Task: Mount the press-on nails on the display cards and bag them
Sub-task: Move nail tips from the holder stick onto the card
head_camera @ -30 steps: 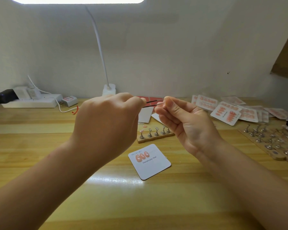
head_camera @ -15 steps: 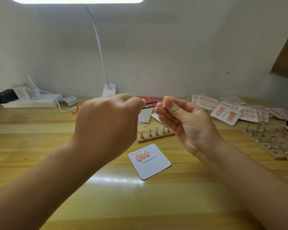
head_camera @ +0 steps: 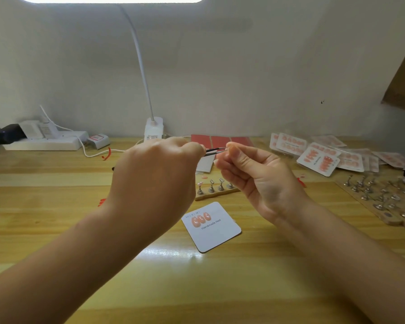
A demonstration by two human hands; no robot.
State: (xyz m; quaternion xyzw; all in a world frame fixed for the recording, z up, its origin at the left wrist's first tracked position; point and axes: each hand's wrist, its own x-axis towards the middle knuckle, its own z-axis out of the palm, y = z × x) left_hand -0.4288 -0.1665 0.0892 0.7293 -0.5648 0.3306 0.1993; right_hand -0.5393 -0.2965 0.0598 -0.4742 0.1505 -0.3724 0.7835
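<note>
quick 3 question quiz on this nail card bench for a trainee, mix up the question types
1. True or false: the left hand holds tweezers.
2. How many nails are mounted on the display card lying on the table? A) none B) three C) ten
3. Fill in: the tweezers' tips point toward the fingers of the ___ hand.

Key: 1 true; 2 B; 3 right
</note>
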